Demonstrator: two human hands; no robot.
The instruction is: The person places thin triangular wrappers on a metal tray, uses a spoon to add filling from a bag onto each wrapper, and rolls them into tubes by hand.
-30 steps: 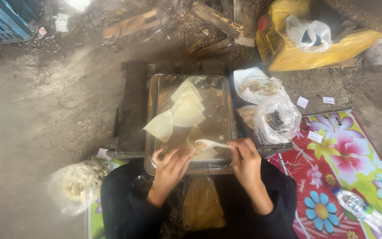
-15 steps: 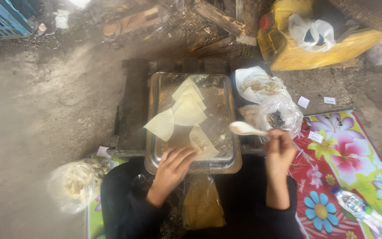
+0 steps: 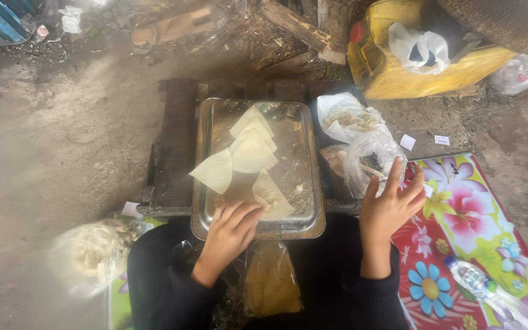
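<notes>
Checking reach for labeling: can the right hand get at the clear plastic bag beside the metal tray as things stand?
Probably yes. The right hand hovers open just beside the clear plastic bag, fingers raised toward it, with nothing between them. The left hand rests on a folded wrapper in the metal tray, out of the way.

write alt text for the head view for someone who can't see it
A person's left hand presses a folded wrapper on a metal tray holding other pale wrappers. The right hand reaches, fingers spread, toward clear plastic bags.
</notes>
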